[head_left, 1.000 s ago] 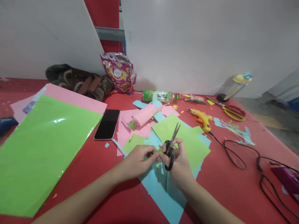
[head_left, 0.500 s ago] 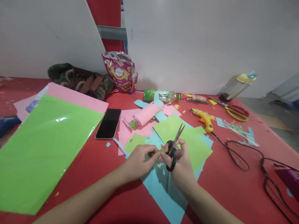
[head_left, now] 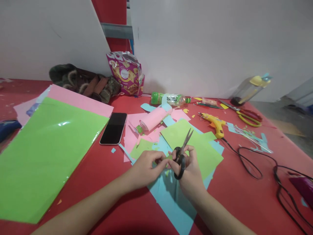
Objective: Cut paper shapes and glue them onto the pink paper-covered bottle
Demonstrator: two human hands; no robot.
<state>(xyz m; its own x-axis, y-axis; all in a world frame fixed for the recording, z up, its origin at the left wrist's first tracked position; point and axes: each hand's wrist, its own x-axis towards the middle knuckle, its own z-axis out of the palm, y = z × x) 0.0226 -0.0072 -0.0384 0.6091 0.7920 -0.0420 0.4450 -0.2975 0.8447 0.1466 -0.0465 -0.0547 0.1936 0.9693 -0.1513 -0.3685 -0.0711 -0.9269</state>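
My right hand (head_left: 192, 169) grips black-handled scissors (head_left: 182, 151), their blades closed and pointing up and away. My left hand (head_left: 146, 168) pinches a small green paper scrap (head_left: 167, 158) between its fingertips, right beside the scissor handles. Both hands hover over light-blue paper (head_left: 171, 199) and green paper sheets (head_left: 195, 147) lying on the red table (head_left: 102, 176).
A large glossy green sheet (head_left: 44, 150) over pink paper lies left, a black phone (head_left: 113, 128) beside it. A pink-wrapped bottle (head_left: 153, 119), a yellow glue gun (head_left: 215, 123) with black cable (head_left: 254, 163), red-yellow scissors (head_left: 245, 117), a snack bag (head_left: 126, 73) and a water bottle (head_left: 249, 89) stand further back.
The view shifted slightly; the scissors tilted a little to the right. Both hands stay together over the paper.
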